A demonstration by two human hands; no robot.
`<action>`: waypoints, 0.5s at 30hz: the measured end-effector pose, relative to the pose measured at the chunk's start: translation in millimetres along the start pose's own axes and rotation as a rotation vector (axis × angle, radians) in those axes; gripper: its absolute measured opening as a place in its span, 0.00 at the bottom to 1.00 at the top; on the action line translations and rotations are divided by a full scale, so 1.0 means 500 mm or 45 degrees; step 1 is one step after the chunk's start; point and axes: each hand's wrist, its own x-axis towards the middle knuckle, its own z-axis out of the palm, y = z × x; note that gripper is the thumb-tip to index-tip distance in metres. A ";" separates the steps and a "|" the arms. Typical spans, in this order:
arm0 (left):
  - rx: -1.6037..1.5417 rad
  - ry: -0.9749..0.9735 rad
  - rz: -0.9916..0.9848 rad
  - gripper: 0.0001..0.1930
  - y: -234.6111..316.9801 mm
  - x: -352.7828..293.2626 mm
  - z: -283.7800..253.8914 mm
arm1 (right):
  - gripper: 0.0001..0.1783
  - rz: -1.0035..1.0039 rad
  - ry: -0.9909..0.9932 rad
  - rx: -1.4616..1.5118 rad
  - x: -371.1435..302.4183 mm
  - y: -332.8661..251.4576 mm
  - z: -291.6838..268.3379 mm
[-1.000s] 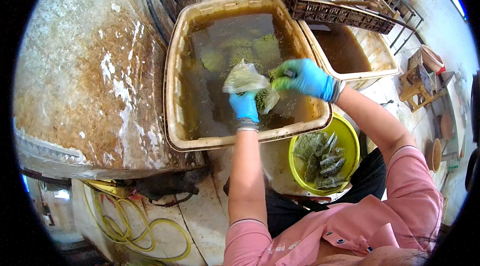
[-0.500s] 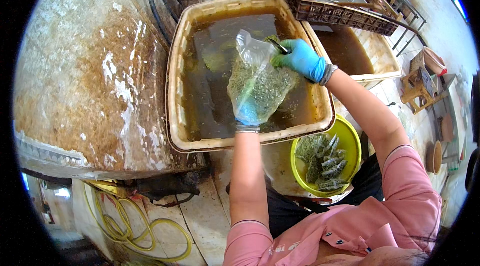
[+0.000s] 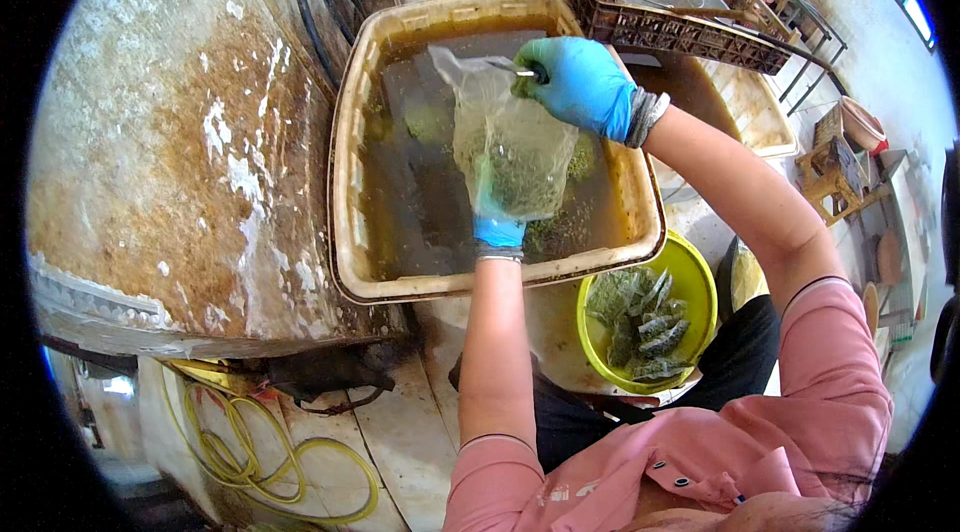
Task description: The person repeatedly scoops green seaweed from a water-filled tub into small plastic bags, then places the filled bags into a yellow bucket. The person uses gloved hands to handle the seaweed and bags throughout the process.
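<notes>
Probably the thin plastic bag [image 3: 520,157] was the weak point: held above the brown water [image 3: 410,217] of the large tub [image 3: 420,285], it could have torn or slipped if the small dark tool [image 3: 540,75] snagged the film or if damp gloves lost their hold. The right hand [image 3: 588,90] was closed around that tool by the bag's upper part, so a stray poke might also have nicked the left hand [image 3: 499,231], whose blue fingers showed dimly through the plastic.

Whether the left hand sat inside the bag or behind it, and whether its fingers were spread or gripping, could not be told. Nor was it clear if the green bits seen through the film lay within it or beyond. The right glove wrapped most of the tool, leaving its kind uncertain. Murky water blurred the green clump [image 3: 430,121], and the right hand hid part of the second tub [image 3: 767,112].
</notes>
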 end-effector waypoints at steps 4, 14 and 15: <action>0.342 0.185 0.149 0.27 -0.006 -0.005 -0.024 | 0.14 -0.030 0.044 0.022 0.004 0.003 0.005; 0.994 0.789 0.170 0.24 -0.014 -0.004 -0.046 | 0.15 0.247 0.494 -0.015 0.018 0.127 -0.032; 1.000 0.919 0.203 0.23 -0.012 -0.003 -0.042 | 0.15 0.243 0.364 -0.137 0.005 0.144 -0.020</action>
